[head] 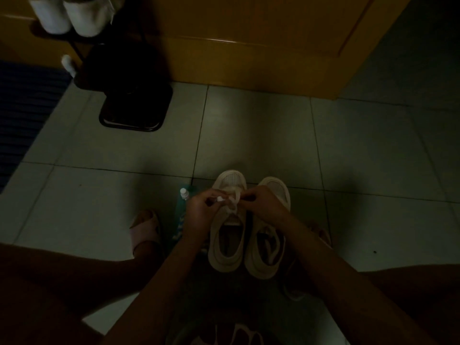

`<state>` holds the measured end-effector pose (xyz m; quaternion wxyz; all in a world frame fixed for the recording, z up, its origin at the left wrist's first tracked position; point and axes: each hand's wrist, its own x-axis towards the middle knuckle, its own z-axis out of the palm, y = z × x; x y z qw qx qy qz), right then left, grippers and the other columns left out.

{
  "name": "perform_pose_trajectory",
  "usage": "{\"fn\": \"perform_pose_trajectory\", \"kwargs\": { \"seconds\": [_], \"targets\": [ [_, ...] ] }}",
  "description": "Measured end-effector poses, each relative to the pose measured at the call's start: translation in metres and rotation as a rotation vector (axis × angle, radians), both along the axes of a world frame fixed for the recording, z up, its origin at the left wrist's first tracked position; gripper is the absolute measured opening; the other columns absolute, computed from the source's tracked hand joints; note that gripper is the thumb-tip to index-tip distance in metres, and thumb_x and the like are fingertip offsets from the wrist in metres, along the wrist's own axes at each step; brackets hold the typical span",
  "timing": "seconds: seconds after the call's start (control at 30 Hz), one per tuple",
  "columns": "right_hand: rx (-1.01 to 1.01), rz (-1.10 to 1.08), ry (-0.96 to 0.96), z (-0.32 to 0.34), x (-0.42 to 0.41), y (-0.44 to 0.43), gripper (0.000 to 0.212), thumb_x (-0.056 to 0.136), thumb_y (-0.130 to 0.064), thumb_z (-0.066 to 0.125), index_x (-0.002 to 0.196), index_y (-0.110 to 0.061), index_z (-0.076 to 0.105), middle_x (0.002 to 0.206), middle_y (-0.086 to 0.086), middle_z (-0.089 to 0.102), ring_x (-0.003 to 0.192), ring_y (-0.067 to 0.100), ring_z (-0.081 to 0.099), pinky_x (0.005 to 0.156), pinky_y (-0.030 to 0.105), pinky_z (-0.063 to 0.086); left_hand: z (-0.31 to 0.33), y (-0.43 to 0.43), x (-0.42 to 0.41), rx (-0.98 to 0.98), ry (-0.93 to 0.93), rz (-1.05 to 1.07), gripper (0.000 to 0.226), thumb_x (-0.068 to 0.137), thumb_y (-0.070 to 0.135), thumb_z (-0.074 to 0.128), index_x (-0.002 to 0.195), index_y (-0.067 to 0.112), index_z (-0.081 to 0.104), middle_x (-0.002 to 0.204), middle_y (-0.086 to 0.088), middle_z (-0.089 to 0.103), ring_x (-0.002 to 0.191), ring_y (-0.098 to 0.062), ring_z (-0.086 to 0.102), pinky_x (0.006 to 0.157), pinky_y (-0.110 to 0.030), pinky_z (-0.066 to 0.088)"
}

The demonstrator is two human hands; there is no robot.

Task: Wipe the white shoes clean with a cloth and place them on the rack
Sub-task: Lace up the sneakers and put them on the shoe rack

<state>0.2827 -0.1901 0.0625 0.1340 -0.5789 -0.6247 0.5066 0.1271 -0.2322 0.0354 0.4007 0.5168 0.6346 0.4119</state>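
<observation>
Grey floor tiles [261, 135] in poor light fill the scene, and a person crouches over them with both forearms reaching forward. Nearest, the shoes stand side by side and touching between the person's feet, heels toward the body and toes pointing away, so their long axes run straight out from the person. The left hand [199, 210] and right hand [263, 205] meet over the tongue of the left shoe [227, 245]. The fingers of each are curled, and they pinch the lace [235, 199] from either side. The right forearm crosses above the right shoe [267, 257], which neither hand grips. Just left of the left hand lies a bottle [184, 193] with a white cap, and under that wrist lies something teal [179, 220]. Whether it is the cloth is too dark to tell. Wiping looks unfinished or paused, since neither hand holds a cloth. Far off to the left stands the rack [129, 115], with a white pair [72, 16] on its top tier. The left hand is on its side, so a carry there would swing up and leftward. Behind the rack is a wooden door [249, 33].
</observation>
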Motion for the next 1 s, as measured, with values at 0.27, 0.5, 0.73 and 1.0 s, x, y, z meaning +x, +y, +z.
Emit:
{"fn": "perform_pose_trajectory", "kwargs": {
  "seconds": [0.27, 0.5, 0.73, 1.0],
  "targets": [
    [-0.025, 0.016, -0.252, -0.002, 0.027, -0.003, 0.020, 0.086, -0.014, 0.063, 0.102, -0.005, 0.069, 0.100, 0.010, 0.069, 0.086, 0.014, 0.062, 0.060, 0.016, 0.042, -0.007, -0.010, -0.016, -0.203, -0.131, 0.278, 0.007, 0.078, 0.010, 0.071, 0.074, 0.014, 0.066, 0.075, 0.003, 0.068, 0.071, -0.013, 0.066, 0.067, -0.024, 0.052],
    [-0.037, -0.001, -0.273, -0.004, 0.030, -0.008, 0.020, 0.085, -0.012, 0.064, 0.103, -0.004, 0.070, 0.103, 0.013, 0.070, 0.092, 0.017, 0.063, 0.072, 0.020, 0.042, -0.008, -0.012, -0.020, -0.263, -0.074, 0.343, 0.013, 0.080, 0.007, 0.069, 0.086, -0.004, 0.068, 0.076, -0.007, 0.065, 0.045, 0.013, 0.056, 0.046, -0.002, 0.042],
    [-0.005, -0.013, -0.300, -0.003, 0.027, -0.011, 0.019, 0.085, -0.011, 0.063, 0.100, -0.002, 0.070, 0.100, 0.014, 0.070, 0.087, 0.015, 0.061, 0.072, 0.019, 0.039, 0.000, -0.011, -0.021, -0.321, 0.018, 0.388, 0.017, 0.081, 0.013, 0.070, 0.089, -0.002, 0.070, 0.082, -0.012, 0.068, 0.062, -0.014, 0.058, 0.046, -0.005, 0.040],
    [0.000, -0.188, -0.131, 0.007, 0.042, -0.016, 0.021, 0.084, -0.013, 0.065, 0.103, -0.004, 0.070, 0.100, 0.007, 0.069, 0.080, 0.006, 0.060, 0.071, 0.013, 0.044, 0.009, -0.010, -0.019, -0.304, 0.168, 0.194, 0.017, 0.080, 0.013, 0.070, 0.094, 0.004, 0.069, 0.092, -0.007, 0.069, 0.080, -0.010, 0.064, 0.066, -0.014, 0.040]
  ]
}}
